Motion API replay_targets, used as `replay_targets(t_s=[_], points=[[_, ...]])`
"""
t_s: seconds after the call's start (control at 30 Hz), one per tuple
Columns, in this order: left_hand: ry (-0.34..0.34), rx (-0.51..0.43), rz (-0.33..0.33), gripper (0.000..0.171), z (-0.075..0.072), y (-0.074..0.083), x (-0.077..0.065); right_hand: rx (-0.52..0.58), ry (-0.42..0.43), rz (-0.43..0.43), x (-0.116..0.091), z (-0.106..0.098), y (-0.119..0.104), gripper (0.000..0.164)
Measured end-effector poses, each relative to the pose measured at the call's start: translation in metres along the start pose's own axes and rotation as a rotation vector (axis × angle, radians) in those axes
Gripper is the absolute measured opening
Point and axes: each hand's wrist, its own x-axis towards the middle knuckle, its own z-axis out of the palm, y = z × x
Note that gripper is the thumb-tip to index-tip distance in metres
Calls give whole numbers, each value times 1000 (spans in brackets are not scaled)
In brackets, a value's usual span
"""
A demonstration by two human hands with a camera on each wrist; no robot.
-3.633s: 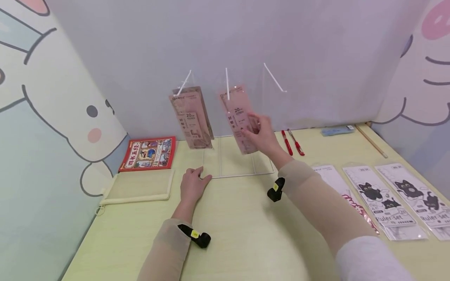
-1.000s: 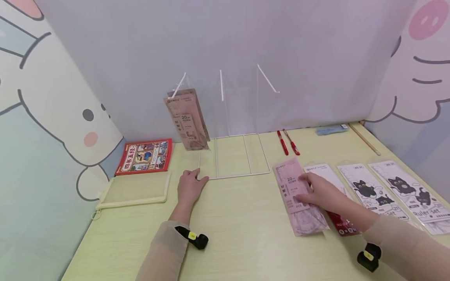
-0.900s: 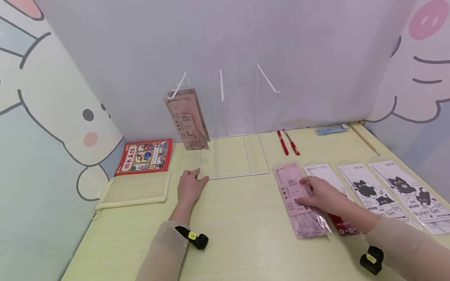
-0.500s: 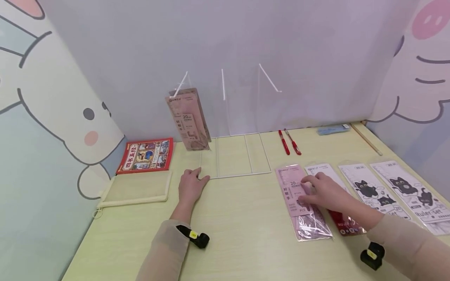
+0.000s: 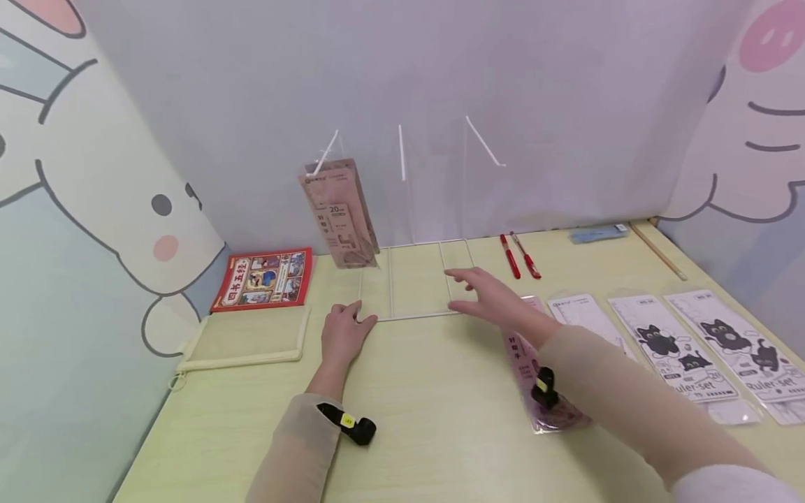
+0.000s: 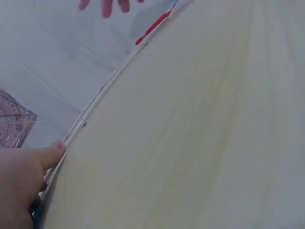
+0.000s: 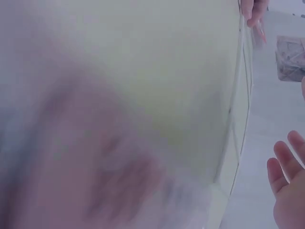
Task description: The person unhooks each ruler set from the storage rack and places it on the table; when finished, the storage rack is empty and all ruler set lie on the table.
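A white wire display rack [image 5: 390,283] stands on the table with prongs sticking up and forward. Pink-carded ruler set packets [image 5: 339,223] hang from its left prong; the other two prongs carry nothing. My left hand [image 5: 342,335] grips the front left corner of the rack base, thumb on the wire [image 6: 57,145]. Over the right part of the base hovers my right hand [image 5: 484,297], fingers spread and holding nothing, also visible in the right wrist view. Beneath that forearm a pink ruler set packet [image 5: 523,363] lies flat, partly covered by the sleeve.
Several white-carded ruler sets [image 5: 688,349] lie in a row at the right. Two red pens [image 5: 518,258], a blue packet [image 5: 597,234] and a wooden stick [image 5: 659,250] lie behind. At the left are a red book [image 5: 263,279] and a mesh zip pouch [image 5: 245,335].
My right hand took the pink packet off the middle prong, laid it beside the white-carded sets, released it and moved left over the rack base. My left hand stayed put.
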Motion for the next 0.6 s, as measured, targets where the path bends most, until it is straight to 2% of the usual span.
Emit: replay_targets(t_s=[0.13,0.27,0.6], points=[[-7,1,-6,58,-1,1,0,35,25,-48,32,13,-16,66],[-12,5,-8,58,-1,3,0,18,73,-80,57,23,-31,65],[-12,11,-21,58,-1,1,2,32,103,-81,94,38,-70,65]])
